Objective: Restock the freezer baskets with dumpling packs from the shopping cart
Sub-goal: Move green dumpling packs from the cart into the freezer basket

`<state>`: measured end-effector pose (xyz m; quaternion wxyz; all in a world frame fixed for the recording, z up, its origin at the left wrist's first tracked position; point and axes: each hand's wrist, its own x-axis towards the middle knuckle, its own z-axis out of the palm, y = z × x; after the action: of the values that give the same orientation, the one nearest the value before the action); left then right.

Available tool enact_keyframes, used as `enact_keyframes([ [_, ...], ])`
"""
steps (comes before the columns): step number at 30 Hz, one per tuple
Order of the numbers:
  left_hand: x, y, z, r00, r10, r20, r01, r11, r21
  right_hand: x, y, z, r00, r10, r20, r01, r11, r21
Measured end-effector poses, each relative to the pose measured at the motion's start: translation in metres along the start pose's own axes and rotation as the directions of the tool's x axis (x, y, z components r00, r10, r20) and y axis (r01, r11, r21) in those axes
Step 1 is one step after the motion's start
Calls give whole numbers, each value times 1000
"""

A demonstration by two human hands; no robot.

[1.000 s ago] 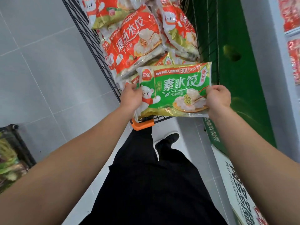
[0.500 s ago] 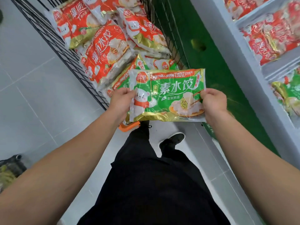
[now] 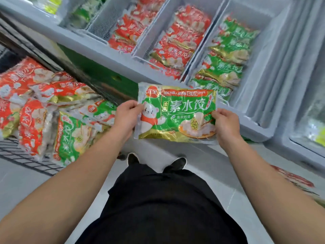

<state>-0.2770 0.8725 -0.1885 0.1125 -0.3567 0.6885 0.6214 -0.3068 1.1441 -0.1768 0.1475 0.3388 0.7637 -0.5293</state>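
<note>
I pinch the green dumpling pack [image 3: 176,112] at its ends with left hand [image 3: 127,115] and right hand [image 3: 225,124], short of the freezer, so next I'd judge it belongs in the green-pack basket [image 3: 269,71].

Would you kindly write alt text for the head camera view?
Both hands, left hand and right hand, hold a green dumpling pack by its ends before an open freezer, near a basket of green packs. The shopping cart sits left.
</note>
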Motion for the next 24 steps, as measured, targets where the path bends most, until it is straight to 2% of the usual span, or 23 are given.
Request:
enact_keyframes([
  [4,6,37,64,987,142,72,-154,971,184,28,0,-59,997,-20,-79,24,998,54],
  [7,15,65,106,975,198,96,-215,948,233,47,-7,-85,989,-53,-135,60,997,54],
  [13,59,120,178,972,181,148,-215,940,264,102,-42,-108,972,-74,-222,94,992,79],
  [18,120,171,231,969,149,200,-207,925,318,165,-88,-110,950,-130,-284,129,991,-22],
  [24,225,233,300,958,51,281,-160,910,381,278,-142,-100,932,-80,-352,48,994,-99],
])
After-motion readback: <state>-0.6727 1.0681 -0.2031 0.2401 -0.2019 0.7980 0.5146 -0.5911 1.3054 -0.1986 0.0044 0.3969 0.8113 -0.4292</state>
